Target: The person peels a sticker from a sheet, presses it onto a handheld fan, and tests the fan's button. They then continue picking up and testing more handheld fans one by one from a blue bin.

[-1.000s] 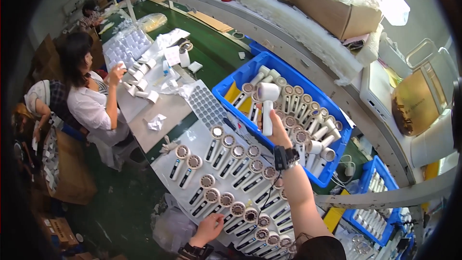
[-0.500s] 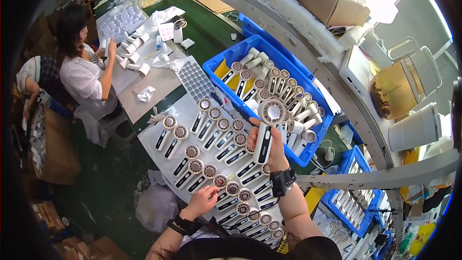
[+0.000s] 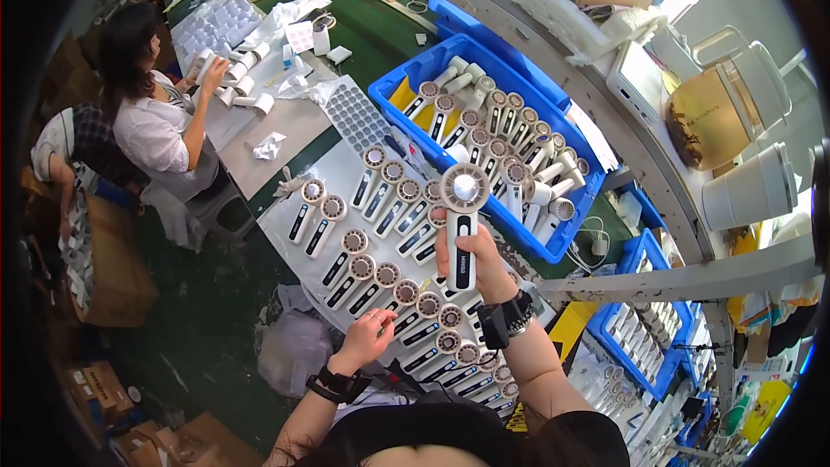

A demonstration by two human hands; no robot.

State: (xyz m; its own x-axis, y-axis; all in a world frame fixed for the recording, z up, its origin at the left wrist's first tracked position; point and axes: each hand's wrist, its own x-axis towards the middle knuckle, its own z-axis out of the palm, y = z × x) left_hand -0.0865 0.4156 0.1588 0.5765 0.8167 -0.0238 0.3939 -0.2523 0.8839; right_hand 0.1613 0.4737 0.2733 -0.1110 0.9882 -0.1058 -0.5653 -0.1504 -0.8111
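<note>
Nearest the viewer, two forearms enter from the lower edge, with a dark watch [image 3: 337, 383] on the left wrist and another dark wristband [image 3: 494, 327] on the right. The left hand [image 3: 367, 337] is half open, its fingers loosely bent and nothing visible in its grip; its fingertips lie beside the laid-out fans, and whether they touch one cannot be told. The right hand [image 3: 481, 270] is closed about the handle of a white handheld fan [image 3: 462, 221], thumb across the front. This fan is raised above the desk [image 3: 322, 268], nearly upright, its round grille uppermost and turned toward the viewer, a black strip running down the handle. Beneath and beside both hands, similar fans [image 3: 354, 242] lie in slanting rows. Beyond the right hand, a blue crate [image 3: 523, 235] contains many more, heaped at various angles; a gray sheet of round cells [image 3: 356, 117] adjoins its left end. At right stand a white bucket [image 3: 748, 192] and a pitcher of amber liquid [image 3: 711, 121]. Farther off at left, a co-worker in a white shirt [image 3: 154, 125] handles a white cylindrical part [image 3: 204, 67].
</note>
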